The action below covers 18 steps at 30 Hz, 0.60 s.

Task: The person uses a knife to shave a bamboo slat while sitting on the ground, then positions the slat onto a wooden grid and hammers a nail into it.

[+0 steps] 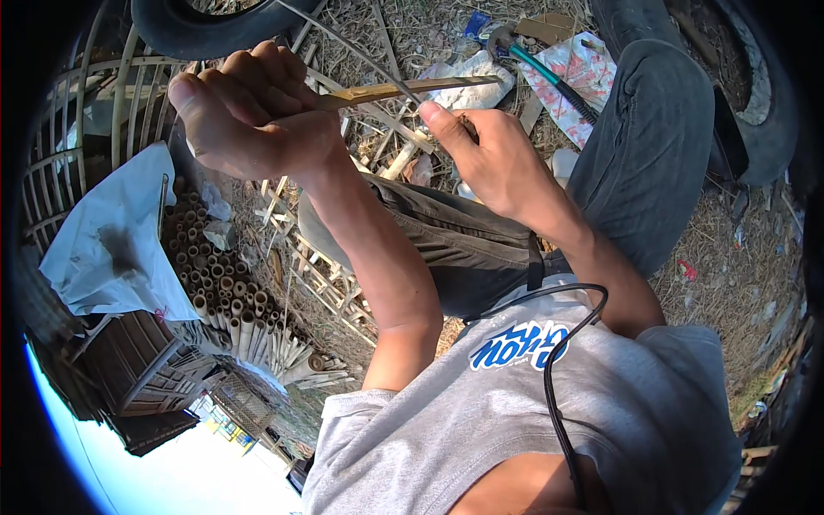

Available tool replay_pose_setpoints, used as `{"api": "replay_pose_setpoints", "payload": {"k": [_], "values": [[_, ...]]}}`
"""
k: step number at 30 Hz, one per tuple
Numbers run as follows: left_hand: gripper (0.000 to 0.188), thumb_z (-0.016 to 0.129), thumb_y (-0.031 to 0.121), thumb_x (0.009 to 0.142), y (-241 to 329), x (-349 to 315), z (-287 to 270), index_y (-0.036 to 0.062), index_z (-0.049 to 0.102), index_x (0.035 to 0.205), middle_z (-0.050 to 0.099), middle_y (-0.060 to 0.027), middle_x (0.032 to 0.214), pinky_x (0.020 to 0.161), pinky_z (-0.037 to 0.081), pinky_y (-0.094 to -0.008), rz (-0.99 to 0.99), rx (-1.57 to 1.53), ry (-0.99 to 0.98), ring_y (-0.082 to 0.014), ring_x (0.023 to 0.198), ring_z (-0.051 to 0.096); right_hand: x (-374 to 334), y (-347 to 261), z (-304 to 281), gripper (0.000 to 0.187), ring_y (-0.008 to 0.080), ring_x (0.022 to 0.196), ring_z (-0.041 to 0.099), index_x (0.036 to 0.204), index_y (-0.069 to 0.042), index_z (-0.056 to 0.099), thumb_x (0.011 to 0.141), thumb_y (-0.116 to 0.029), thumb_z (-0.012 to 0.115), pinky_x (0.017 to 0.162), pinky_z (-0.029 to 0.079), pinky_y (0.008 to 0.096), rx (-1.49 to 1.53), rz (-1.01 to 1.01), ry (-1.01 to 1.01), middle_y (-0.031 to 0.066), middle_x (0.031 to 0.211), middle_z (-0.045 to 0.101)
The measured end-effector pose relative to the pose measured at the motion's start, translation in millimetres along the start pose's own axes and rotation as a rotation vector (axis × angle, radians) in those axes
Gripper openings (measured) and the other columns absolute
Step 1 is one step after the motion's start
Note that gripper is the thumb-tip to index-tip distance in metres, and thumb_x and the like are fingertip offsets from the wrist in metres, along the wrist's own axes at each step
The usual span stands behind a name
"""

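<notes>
My left hand (249, 112) is closed in a fist round one end of a flat yellowish bamboo strip (412, 87). The strip sticks out to the right, over my knees. My right hand (485, 154) is just below the strip's far half, with the thumb raised toward it and the fingers curled. A thin grey blade (360, 58) slants from the upper left down across the strip to my right thumb. What lies inside the right palm is hidden. I sit with my legs in dark trousers (635, 146) folded under both hands.
A green-handled hammer (549, 75) lies on printed paper (584, 64) ahead. Tyres sit at the top left (197, 30) and right (760, 103). At left are stacked bamboo tubes (219, 287), a white cloth (112, 227) and a bamboo frame (77, 129). Straw and bamboo offcuts cover the ground.
</notes>
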<state>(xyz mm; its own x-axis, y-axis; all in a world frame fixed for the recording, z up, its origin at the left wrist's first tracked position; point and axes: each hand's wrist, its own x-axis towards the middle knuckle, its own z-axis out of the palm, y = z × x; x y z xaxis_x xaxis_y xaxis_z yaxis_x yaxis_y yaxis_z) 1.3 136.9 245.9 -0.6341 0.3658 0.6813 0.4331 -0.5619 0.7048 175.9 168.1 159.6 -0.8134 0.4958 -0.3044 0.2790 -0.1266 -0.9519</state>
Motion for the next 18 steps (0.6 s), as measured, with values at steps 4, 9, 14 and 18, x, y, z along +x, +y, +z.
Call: {"api": "replay_pose_setpoints", "payload": {"k": [4,9,14,18], "values": [[0.048,0.032,0.032,0.102,5,-2,1,0.0135,0.028,0.058,0.023,-0.0011,0.043,0.034,0.024,-0.0254,-0.048,0.070,-0.136,-0.0120,0.034,0.017,-6,3,-5,0.071,0.0277,0.053,0.058,0.068,0.006,0.060,0.102,-0.056,0.051,0.057,0.046,0.0433,0.043,-0.028,0.017,0.0185,0.054,0.055],[0.036,0.037,0.032,0.098,-4,-6,-6,0.0093,0.035,0.069,0.027,-0.0045,0.043,0.036,0.028,-0.0269,-0.083,-0.146,-0.172,-0.0134,0.034,0.024,9,109,-21,0.080,0.0287,0.048,0.060,0.060,0.003,0.059,0.102,-0.062,0.041,0.057,0.048,0.0425,-0.052,0.477,0.132,0.0134,0.046,0.052],[0.045,0.038,0.036,0.098,-6,4,-14,0.0113,0.033,0.060,0.027,-0.0056,0.045,0.036,0.026,-0.0289,-0.153,-0.179,-0.157,-0.0141,0.035,0.021,0,39,-8,0.075,0.0227,0.057,0.059,0.067,0.002,0.060,0.102,-0.061,0.043,0.062,0.047,0.0417,0.048,0.159,0.037,0.0144,0.055,0.056],[0.048,0.038,0.035,0.098,0,4,-26,0.0136,0.030,0.056,0.023,-0.0048,0.044,0.037,0.023,-0.0306,-0.159,-0.202,-0.211,-0.0155,0.035,0.016,3,37,6,0.075,0.0147,0.040,0.043,0.061,-0.003,0.048,0.100,-0.067,0.043,0.047,0.039,0.0346,0.091,0.055,0.061,0.0000,0.048,0.039]]}}
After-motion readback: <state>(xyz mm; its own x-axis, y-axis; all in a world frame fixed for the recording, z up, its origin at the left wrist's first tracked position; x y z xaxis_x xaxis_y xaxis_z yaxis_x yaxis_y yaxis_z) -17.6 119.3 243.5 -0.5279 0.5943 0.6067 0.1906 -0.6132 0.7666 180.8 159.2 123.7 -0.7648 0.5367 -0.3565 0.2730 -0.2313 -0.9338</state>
